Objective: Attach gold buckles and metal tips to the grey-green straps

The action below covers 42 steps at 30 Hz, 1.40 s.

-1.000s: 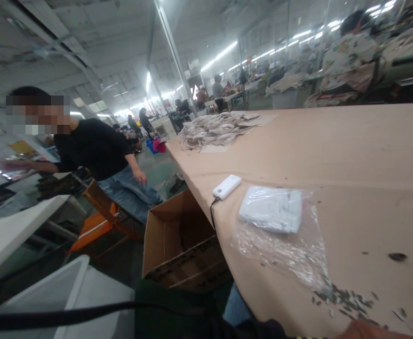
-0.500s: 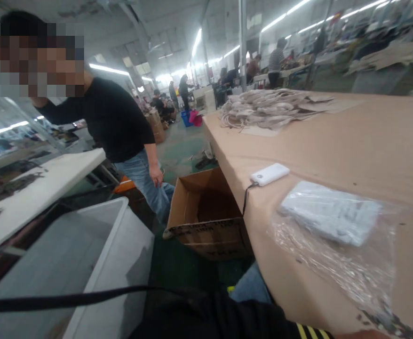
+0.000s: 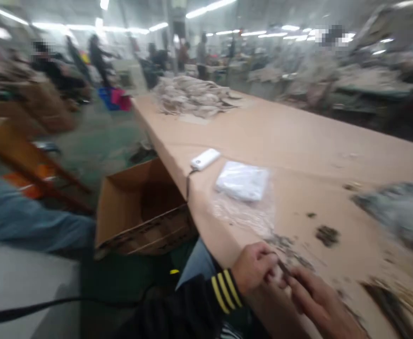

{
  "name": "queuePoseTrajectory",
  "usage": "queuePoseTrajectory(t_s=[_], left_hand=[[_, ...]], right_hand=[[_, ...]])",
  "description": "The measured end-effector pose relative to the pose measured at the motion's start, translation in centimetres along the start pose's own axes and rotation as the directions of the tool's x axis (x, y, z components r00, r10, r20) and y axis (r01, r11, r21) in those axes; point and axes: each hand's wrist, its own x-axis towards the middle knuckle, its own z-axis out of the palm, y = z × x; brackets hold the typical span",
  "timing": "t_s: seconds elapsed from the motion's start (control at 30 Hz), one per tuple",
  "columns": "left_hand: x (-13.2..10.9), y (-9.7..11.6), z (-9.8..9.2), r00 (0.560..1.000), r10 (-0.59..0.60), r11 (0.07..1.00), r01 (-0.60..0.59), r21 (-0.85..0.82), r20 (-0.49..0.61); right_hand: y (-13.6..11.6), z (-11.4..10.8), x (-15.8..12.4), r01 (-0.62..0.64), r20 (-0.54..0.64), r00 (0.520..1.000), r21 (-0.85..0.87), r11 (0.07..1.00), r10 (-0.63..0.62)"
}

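I see my left hand point(image 3: 254, 267) and right hand point(image 3: 314, 299) pinching a small dark scrap point(image 3: 283, 268) together at the counter point(image 3: 298, 136) edge; plastic bag point(image 3: 243, 188) lies near.

Motion blur softens the whole view; the grey heap point(image 3: 397, 221) at the right of the table point(image 3: 298, 136) cannot be identified. The small dark item point(image 3: 283, 268) between left hand point(image 3: 254, 268) and right hand point(image 3: 315, 301) is too small and smeared to identify, and the right hand is cut off by the lower edge.

Blurred hall: ceiling strip lights point(image 3: 206, 5), green floor point(image 3: 97, 141), seemingly distant worktables point(image 3: 369, 87).
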Motion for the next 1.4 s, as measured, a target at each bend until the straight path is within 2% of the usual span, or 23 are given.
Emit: queuePoseTrajectory(t_s=[0.03, 0.1, 0.17, 0.23, 0.3, 0.37, 0.43, 0.5, 0.57, 0.73, 0.87, 0.97, 1.07, 1.13, 1.23, 1.33, 1.4], left_hand=[[0.3, 0.1, 0.0, 0.998, 0.007, 0.999, -0.010, 0.049, 0.058], [1.3, 0.2, 0.1, 0.986, 0.003, 0.983, -0.033, 0.179, 0.164], [2.7, 0.5, 0.1, 0.983, 0.005, 0.951, -0.062, 0.303, 0.184], [4.3, 1.3, 0.2, 0.981, 0.046, 0.903, -0.121, 0.413, 0.186], [6.2, 2.2, 0.3, 0.971, 0.124, 0.813, -0.218, 0.540, 0.204], [8.4, 3.0, 0.4, 0.944, 0.213, 0.675, -0.329, 0.660, 0.253], [10.7, 3.6, 0.7, 0.910, 0.276, 0.520, -0.413, 0.748, 0.310], [12.8, 3.9, 1.0, 0.885, 0.305, 0.386, -0.452, 0.804, 0.351], [14.4, 4.0, 1.6, 0.880, 0.303, 0.308, -0.454, 0.836, 0.367], [15.8, 2.9, 2.7, 0.884, 0.295, 0.263, -0.440, 0.859, 0.362], [15.8, 1.2, 3.1, 0.841, 0.317, 0.217, -0.514, 0.830, 0.438], [15.6, 0.8, 4.1, 0.792, 0.314, 0.161, -0.587, 0.793, 0.523], [15.5, 1.2, 6.5, 0.727, 0.264, 0.128, -0.677, 0.724, 0.634], [15.7, 1.8, 8.9, 0.672, 0.183, 0.150, -0.740, 0.655, 0.717], [16.5, 2.1, 13.3, 0.561, 0.036, 0.184, -0.817, 0.547, 0.827], [17.6, 1.3, 17.5, 0.478, -0.064, 0.118, -0.868, 0.483, 0.876], [18.0, 0.3, 19.8, 0.399, -0.130, 0.052, -0.911, 0.408, 0.908]], right_hand=[[-0.4, -0.6, -0.1, -0.021, 0.027, 0.999, 0.006, 1.000, 0.021], [-0.3, -1.7, 0.0, -0.066, -0.011, 0.998, 0.025, 0.997, 0.067], [1.0, -2.5, 0.0, -0.145, -0.111, 0.982, 0.062, 0.987, 0.151], [3.0, -2.7, -0.4, -0.225, -0.225, 0.940, 0.159, 0.961, 0.257], [5.1, -2.4, -1.0, -0.262, -0.351, 0.870, 0.269, 0.927, 0.347], [6.7, -2.0, -1.3, -0.252, -0.460, 0.795, 0.340, 0.906, 0.394], [7.5, -1.6, -1.4, -0.228, -0.513, 0.757, 0.374, 0.899, 0.405], [7.7, -1.5, -1.3, -0.206, -0.522, 0.751, 0.394, 0.896, 0.403], [7.7, -1.5, -1.3, -0.184, -0.525, 0.752, 0.414, 0.892, 0.399], [7.7, -1.9, -1.5, -0.163, -0.490, 0.769, 0.471, 0.867, 0.411], [7.8, -2.2, -1.6, -0.143, -0.461, 0.783, 0.518, 0.843, 0.416], [7.7, -2.4, -1.6, -0.126, -0.446, 0.793, 0.546, 0.828, 0.414], [7.5, -2.7, -1.4, -0.121, -0.442, 0.800, 0.544, 0.830, 0.406], [7.3, -2.9, -1.4, -0.117, -0.445, 0.808, 0.521, 0.845, 0.386], [6.9, -3.2, -1.5, -0.121, -0.442, 0.835, 0.435, 0.892, 0.329], [6.7, -3.3, -1.5, -0.130, -0.447, 0.850, 0.335, 0.933, 0.279], [6.7, -3.2, -1.5, -0.131, -0.457, 0.851, 0.291, 0.948, 0.258]])
